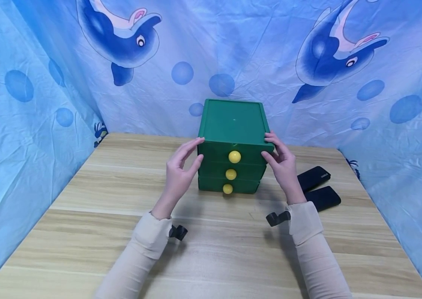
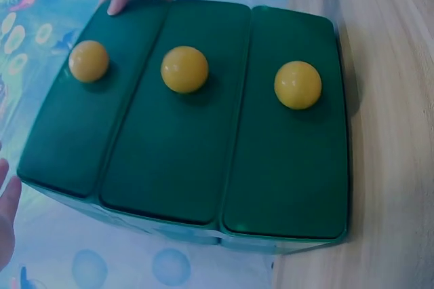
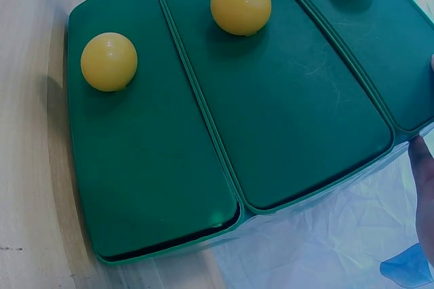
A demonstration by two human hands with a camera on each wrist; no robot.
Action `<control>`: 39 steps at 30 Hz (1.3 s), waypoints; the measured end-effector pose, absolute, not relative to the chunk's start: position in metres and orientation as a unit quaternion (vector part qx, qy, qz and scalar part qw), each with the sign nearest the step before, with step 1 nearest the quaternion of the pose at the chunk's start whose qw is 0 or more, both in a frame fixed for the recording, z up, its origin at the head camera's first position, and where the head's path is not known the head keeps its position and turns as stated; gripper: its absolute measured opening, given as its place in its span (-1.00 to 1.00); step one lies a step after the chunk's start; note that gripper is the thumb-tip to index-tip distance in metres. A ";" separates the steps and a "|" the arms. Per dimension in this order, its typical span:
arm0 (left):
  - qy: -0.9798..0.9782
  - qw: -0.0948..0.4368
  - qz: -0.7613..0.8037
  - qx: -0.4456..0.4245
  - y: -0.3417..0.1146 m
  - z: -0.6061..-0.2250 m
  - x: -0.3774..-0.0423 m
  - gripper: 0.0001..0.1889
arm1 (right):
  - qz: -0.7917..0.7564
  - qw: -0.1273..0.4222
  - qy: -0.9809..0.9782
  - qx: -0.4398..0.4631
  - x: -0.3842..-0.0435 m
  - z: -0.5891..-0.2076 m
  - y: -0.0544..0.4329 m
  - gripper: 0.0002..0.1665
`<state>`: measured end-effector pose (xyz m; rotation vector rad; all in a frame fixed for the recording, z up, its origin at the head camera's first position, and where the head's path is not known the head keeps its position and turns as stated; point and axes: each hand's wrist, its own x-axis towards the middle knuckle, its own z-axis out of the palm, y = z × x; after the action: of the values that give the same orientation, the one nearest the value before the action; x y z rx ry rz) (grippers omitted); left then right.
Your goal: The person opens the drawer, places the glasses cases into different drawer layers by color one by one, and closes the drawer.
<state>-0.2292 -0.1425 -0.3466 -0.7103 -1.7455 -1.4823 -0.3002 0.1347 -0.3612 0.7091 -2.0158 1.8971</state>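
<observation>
A green drawer box [image 1: 233, 122] with three stacked drawers stands on the table. Each drawer has a round yellow knob [image 1: 235, 157], and all three fronts look pushed in. My left hand [image 1: 181, 170] is at the box's upper left corner, thumb and fingers spread and fairly straight; the fingertips are at the edge. On the other side, my right hand [image 1: 282, 166] touches the upper right corner, with its thumb on the front and its fingers along the top and side edge. The left wrist view shows the three drawer fronts [image 2: 169, 153] turned sideways.
Two black flat cases [image 1: 321, 198] lie on the table, right of the box and partly behind my right wrist. The wooden table [image 1: 95, 232] meets a blue dolphin-print cloth [image 1: 255, 54] at the back and sides. Black wrist mounts [image 1: 178, 232] stick out from both cuffs.
</observation>
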 end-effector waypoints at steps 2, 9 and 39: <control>-0.678 0.373 -0.573 -0.270 -0.142 -0.349 -0.233 -0.60 | 0.656 0.142 -0.699 0.245 -0.300 -0.361 0.135 -0.54; -0.685 0.384 -0.571 -0.238 -0.141 -0.356 -0.244 -0.59 | 0.654 0.144 -0.702 0.244 -0.300 -0.361 0.136 -0.54; -0.653 0.299 -0.677 -0.161 -0.140 -0.366 -0.263 -0.58 | 0.657 0.144 -0.696 0.251 -0.300 -0.361 0.135 -0.53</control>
<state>-0.2630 -0.1399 -0.3660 -0.4282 -1.7335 -1.7989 -0.3002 0.1346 -0.3614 0.7239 -2.0062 1.8954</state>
